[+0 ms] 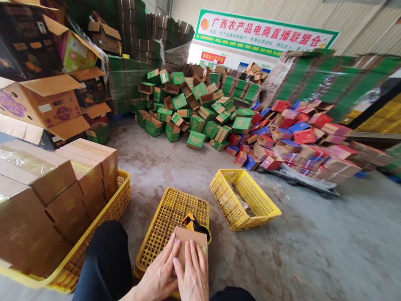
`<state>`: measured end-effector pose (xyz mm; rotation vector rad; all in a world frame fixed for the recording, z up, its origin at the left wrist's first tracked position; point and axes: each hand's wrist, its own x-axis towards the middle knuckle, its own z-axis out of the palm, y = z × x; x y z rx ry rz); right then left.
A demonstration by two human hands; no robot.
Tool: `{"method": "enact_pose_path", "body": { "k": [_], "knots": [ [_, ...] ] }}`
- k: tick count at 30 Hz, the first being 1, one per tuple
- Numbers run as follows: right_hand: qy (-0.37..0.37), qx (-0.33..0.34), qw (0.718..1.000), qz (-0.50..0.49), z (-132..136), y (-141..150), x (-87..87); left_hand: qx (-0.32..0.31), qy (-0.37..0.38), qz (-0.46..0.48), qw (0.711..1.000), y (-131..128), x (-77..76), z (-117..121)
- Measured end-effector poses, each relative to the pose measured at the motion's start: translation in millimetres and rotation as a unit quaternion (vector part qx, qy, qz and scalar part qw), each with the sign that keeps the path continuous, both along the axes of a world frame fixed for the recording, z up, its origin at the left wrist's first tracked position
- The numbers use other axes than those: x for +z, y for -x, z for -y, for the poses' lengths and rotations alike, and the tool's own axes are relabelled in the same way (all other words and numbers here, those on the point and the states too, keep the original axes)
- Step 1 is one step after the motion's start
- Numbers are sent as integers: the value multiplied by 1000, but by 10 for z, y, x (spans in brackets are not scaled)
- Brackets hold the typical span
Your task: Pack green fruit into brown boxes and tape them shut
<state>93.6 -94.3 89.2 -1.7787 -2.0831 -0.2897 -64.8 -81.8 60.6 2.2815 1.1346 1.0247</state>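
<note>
A small brown cardboard box (190, 236) rests on an upside-down yellow plastic crate (169, 206) between my knees. Stretched along the box's left edge are the fingers of my left hand (158, 273). My right hand (192, 275) lies flat on the top face, fingers straight and pointing away from me. Both hands touch the box, and they cover much of its near part. Shiny clear tape shows at its right side. Just behind the box, a yellow and black tape dispenser (197, 225) lies on the crate, partly hidden.
At left, a large yellow crate (125, 187) holds several taped cartons (57, 174). Another yellow crate (245, 199) with some small contents stands to the right on the concrete floor (331, 246). Heaps of green boxes (196, 123) and red-and-blue boxes (296, 133) lie farther back.
</note>
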Motion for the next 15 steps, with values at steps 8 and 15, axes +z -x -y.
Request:
{"method": "enact_pose_path", "body": {
  "k": [8,15],
  "knots": [
    [59,-15,998,10,-36,228,134,-6,-30,16,999,9,-20,-76],
    [64,17,998,-7,-2,194,110,36,-22,-39,998,-20,-45,-137]
  ]
}}
